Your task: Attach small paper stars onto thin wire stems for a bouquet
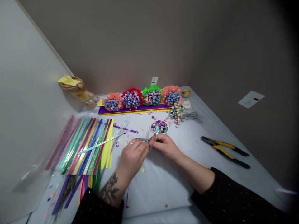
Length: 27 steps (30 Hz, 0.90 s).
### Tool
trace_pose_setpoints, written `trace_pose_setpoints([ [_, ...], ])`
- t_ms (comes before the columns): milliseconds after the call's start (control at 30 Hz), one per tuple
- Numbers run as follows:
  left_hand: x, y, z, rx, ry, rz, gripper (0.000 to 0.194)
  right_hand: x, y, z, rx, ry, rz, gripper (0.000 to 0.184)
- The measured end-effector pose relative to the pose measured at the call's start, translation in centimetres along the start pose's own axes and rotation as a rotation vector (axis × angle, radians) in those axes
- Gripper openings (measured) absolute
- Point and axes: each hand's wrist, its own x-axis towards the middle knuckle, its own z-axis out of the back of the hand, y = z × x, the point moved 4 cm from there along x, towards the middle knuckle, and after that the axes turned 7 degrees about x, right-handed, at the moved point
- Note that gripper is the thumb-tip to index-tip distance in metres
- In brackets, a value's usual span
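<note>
Left hand (133, 157): fingers curled shut around slim steel tool (141, 140), its tip touching right hand (164, 146). Right fingertips (155, 140) pinch glittery strip (156, 136). Round dish of paper stars (158, 127) just beyond. Colored strips (88, 146) toward table (163, 186) left edge; yellow-handled pliers (224, 152) toward right edge.

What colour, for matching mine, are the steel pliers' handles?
Yellow and black handles, clearest in the head view.

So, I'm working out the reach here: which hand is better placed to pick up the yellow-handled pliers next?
Probably the right hand. It is on the same side of the table as the yellow-handled pliers and nearer to them, while the left hand lies farther off, beyond the right hand.
</note>
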Motion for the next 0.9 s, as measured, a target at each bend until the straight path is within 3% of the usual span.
trace_pose_setpoints([
  [100,0.1,-0.1,0.0,-0.015,-0.003,0.011,0.014,0.0,0.0,-0.2,-0.004,0.035,0.009,0.016],
  [300,0.3,0.9,0.1,-0.350,0.072,0.455,0.015,-0.4,0.8,0.1,-0.125,0.082,0.173,0.021],
  [433,0.5,1.1,0.2,-0.528,0.143,0.581,0.016,-0.8,1.8,0.2,-0.382,0.141,0.328,0.022],
  [700,0.3,1.2,0.0,-0.565,0.139,0.589,0.017,-0.9,2.5,0.0,-0.521,0.145,0.445,0.013],
  [900,0.2,0.8,0.5,-0.356,0.037,0.376,0.014,-0.7,2.2,0.1,-0.465,0.139,0.349,0.015],
])
